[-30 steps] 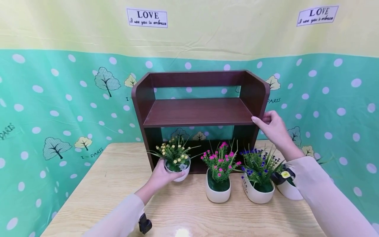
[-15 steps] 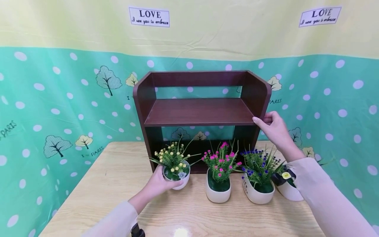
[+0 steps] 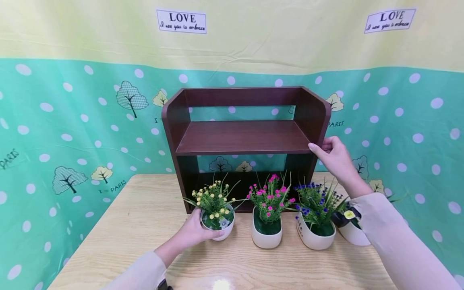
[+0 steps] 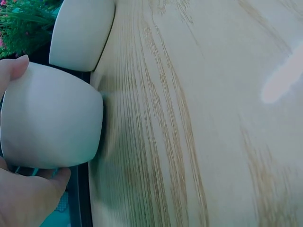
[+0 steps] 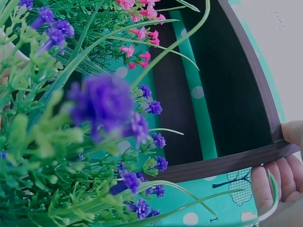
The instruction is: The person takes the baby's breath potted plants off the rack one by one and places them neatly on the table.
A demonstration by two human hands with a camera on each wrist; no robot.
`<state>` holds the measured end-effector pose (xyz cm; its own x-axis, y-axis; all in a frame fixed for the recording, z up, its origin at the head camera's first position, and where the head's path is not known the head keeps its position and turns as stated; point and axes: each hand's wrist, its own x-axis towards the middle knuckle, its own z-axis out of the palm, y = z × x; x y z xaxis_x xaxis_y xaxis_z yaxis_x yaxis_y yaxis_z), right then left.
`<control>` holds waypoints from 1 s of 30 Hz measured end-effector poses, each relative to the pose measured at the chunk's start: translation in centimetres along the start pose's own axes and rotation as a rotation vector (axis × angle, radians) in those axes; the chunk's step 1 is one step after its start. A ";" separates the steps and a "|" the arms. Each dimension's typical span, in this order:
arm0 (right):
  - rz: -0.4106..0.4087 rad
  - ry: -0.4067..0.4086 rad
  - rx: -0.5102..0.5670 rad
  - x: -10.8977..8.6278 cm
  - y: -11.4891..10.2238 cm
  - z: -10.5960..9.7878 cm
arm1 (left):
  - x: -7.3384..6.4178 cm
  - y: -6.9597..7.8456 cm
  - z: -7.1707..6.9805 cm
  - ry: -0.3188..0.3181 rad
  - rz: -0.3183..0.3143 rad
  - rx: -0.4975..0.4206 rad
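Observation:
My left hand (image 3: pixel 193 230) grips a white pot (image 3: pixel 227 230) of yellow flowers, thumb on its near side and fingers round the left. In the left wrist view this pot (image 4: pixel 52 118) stands at the table surface; whether its base touches I cannot tell. A dark brown two-tier shelf (image 3: pixel 246 137) stands behind. My right hand (image 3: pixel 335 159) pinches the front edge of its right side panel, with the thumb in front and fingers outside; the right wrist view shows these fingers (image 5: pixel 279 177) at the panel edge.
A pot of pink flowers (image 3: pixel 267 239) stands in front of the shelf, right of the yellow one. Further right are a pot of purple-blue flowers (image 3: pixel 317 239) and another white pot (image 3: pixel 355 235), partly hidden by my right sleeve. A patterned curtain (image 3: pixel 90 133) hangs behind the wooden table (image 3: pixel 145 209).
My left hand has brought the yellow-flower pot toward me, away from the shelf's front. The right hand stays on the side panel, and the other pots have not moved.

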<state>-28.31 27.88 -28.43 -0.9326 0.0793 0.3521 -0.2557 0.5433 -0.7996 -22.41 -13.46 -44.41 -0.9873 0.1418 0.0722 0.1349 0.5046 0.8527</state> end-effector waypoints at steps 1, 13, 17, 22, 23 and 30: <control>0.000 -0.001 0.000 0.0 0.0 0.0 | -0.1 0.0 -0.1 -0.005 -0.005 -0.004; 0.016 -0.001 -0.029 0.0 0.1 0.0 | -0.5 -0.8 -0.5 -0.099 0.009 -0.041; 0.019 -0.001 -0.027 0.0 0.1 0.1 | -0.5 -1.1 -0.5 -0.115 0.016 -0.043; 0.021 -0.003 -0.023 0.0 0.1 0.2 | -0.5 -1.1 -0.8 -0.133 -0.001 -0.056; 0.021 -0.004 -0.022 0.0 0.1 0.2 | -0.5 -1.2 -0.9 -0.140 -0.005 -0.059; 0.026 -0.004 -0.020 0.0 0.0 0.1 | -0.3 -1.2 -1.8 -0.164 0.003 -0.085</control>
<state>-28.29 27.77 -28.47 -0.9398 0.0906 0.3294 -0.2263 0.5574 -0.7988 -22.45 -15.68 -44.51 -0.9589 0.2836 -0.0040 0.1238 0.4312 0.8937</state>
